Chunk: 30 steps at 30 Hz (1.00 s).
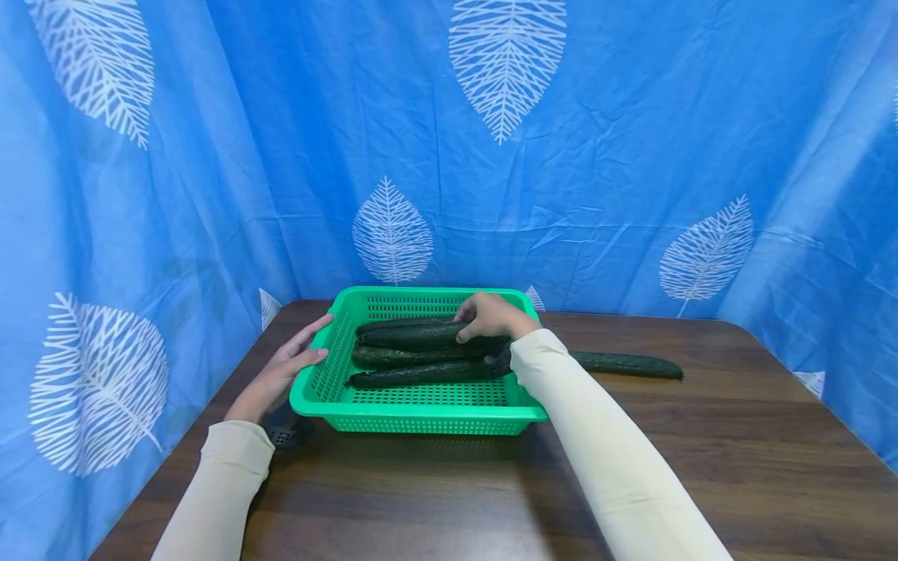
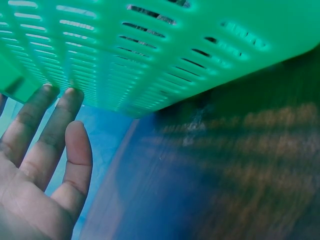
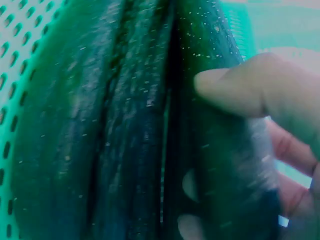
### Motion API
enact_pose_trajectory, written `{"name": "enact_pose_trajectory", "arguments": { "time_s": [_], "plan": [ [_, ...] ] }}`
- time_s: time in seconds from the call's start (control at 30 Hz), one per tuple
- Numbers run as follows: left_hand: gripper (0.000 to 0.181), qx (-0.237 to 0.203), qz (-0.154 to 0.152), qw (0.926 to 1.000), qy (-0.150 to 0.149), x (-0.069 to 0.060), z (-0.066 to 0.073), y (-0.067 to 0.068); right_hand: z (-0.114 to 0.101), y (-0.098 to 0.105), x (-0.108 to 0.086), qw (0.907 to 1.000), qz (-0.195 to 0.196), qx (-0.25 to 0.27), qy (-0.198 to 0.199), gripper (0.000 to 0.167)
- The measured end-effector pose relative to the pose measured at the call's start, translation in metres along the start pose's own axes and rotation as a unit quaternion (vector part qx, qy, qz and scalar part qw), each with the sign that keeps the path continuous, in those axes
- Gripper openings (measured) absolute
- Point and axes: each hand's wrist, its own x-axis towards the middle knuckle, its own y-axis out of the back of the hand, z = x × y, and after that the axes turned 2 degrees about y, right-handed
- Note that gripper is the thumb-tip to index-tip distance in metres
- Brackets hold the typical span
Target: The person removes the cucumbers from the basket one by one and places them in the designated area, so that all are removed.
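Several long dark-green cucumbers lie side by side in a green plastic basket (image 1: 421, 427). My right hand (image 1: 491, 315) reaches over the basket and grips the cucumber (image 1: 407, 336) near its far side. In the right wrist view the thumb (image 3: 220, 87) presses on that cucumber (image 3: 225, 150), and fingertips show at its other side. A nearer cucumber (image 1: 421, 375) rests on the basket's bottom. At the basket's left end, my left hand (image 1: 281, 372) touches the rim. Its fingers (image 2: 50, 130) stretch out along the perforated outer wall, fairly straight; the thumb is hidden in the left wrist view.
Another cucumber (image 1: 631, 365) extends over the brown wooden table (image 1: 737, 444) to the right of the basket, its near end hidden by the right sleeve (image 1: 603, 436). A blue curtain (image 1: 603, 156) with white leaf prints hangs behind the table and along both sides.
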Motion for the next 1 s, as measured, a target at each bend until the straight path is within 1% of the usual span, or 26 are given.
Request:
{"name": "enact_pose_trajectory", "arguments": {
  "time_s": [0.13, 0.27, 0.37, 0.5, 0.63, 0.73, 0.8, 1.0],
  "plan": [
    [0.071, -0.003, 0.001, 1.0000, -0.001, 0.001, 0.000, -0.001, -0.001, 0.003, -0.002, 0.9983, 0.021, 0.055, 0.007, 0.030],
    [0.071, 0.005, 0.003, 1.0000, -0.007, 0.001, 0.002, -0.001, -0.002, 0.004, -0.003, 0.9934, 0.040, 0.107, 0.010, 0.030],
    [0.071, 0.006, 0.002, 0.9999, -0.012, 0.001, 0.002, -0.001, -0.003, 0.005, -0.002, 0.9860, 0.056, 0.156, 0.012, 0.031],
    [0.071, 0.011, 0.006, 0.9999, -0.007, 0.001, 0.001, -0.001, -0.007, 0.006, -0.002, 0.9754, 0.077, 0.206, 0.008, 0.030],
    [0.071, 0.035, 0.011, 0.9993, -0.009, 0.002, 0.000, -0.001, -0.013, 0.010, -0.005, 0.9687, 0.097, 0.229, 0.002, 0.028],
    [0.071, 0.041, 0.011, 0.9990, -0.013, 0.002, 0.000, 0.000, -0.016, 0.014, -0.009, 0.9642, 0.106, 0.243, 0.005, 0.029],
    [0.071, 0.036, 0.011, 0.9992, -0.014, 0.002, 0.000, -0.001, -0.018, 0.017, -0.012, 0.9607, 0.107, 0.256, 0.009, 0.030],
    [0.071, 0.020, 0.008, 0.9997, -0.012, 0.001, 0.000, -0.001, -0.022, 0.030, -0.023, 0.9461, 0.115, 0.302, 0.020, 0.033]
  ]
}}
